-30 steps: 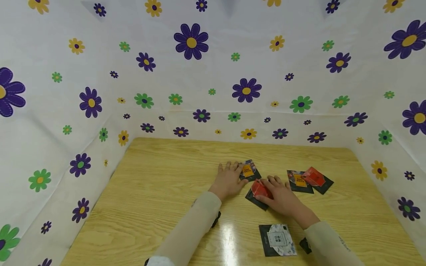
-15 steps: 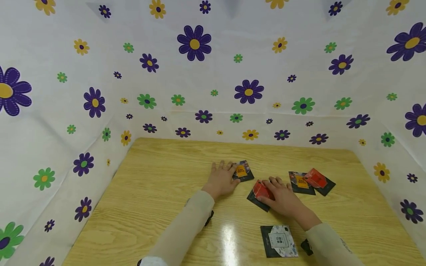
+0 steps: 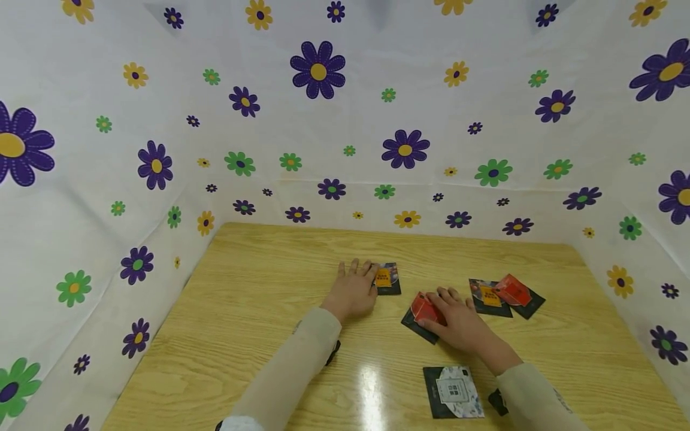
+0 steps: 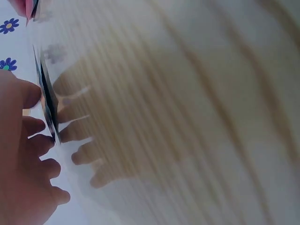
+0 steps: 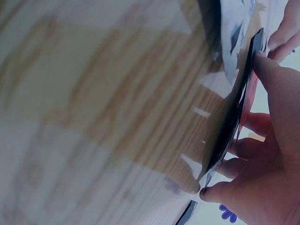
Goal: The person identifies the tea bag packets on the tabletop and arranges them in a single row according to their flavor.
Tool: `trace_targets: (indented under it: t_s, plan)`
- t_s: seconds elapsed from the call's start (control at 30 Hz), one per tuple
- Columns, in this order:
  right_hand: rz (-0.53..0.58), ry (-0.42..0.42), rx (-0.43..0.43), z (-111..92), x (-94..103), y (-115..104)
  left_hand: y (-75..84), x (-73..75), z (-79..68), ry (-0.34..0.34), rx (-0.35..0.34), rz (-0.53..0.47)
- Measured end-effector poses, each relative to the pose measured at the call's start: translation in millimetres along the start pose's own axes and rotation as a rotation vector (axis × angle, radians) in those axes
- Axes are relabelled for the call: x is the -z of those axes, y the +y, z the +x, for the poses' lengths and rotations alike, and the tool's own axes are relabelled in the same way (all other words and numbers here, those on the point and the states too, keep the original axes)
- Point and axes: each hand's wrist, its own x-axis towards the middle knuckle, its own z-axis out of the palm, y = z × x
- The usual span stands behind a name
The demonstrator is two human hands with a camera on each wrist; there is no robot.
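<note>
In the head view my left hand [image 3: 353,292] lies with fingers spread at the left edge of a flat sachet [image 3: 387,279], black with an orange label and a patterned side. The left wrist view shows its thumb and fingertips right at that sachet [image 4: 48,96], seen edge-on. My right hand [image 3: 458,323] rests over a red and black sachet [image 3: 424,310], partly covering it. From the right wrist, the thumb touches one end of this sachet [image 5: 236,112] and the fingers spread along it toward the other end.
Right of the right hand, another orange-labelled sachet [image 3: 487,297] is partly overlapped by a second red and black one [image 3: 516,292]. A white and black sachet [image 3: 454,392] lies nearer the front. Flowered cloth [image 3: 345,120] encloses the wooden table [image 3: 242,335] at the back and sides.
My left hand has moved left across the table, and the orange-labelled sachet has slid left with it, turning slightly. The right hand and its red sachet stay nearly in place.
</note>
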Motion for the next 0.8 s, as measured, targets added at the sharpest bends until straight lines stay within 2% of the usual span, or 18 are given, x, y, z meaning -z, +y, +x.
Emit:
trace_targets:
  t_s: [0.17,0.3,0.8]
  plan:
    - [0.010,-0.004,-0.003,0,0.2,0,3.4,-7.0,4.0,0.029,0.010,0.030]
    - [0.011,0.002,0.002,0,0.9,1,1.7,-6.2,3.4,0.029,0.012,0.045]
    - [0.007,0.009,0.017,-2,3.6,-6,-48.0,-2.5,-17.1,0.057,0.065,0.010]
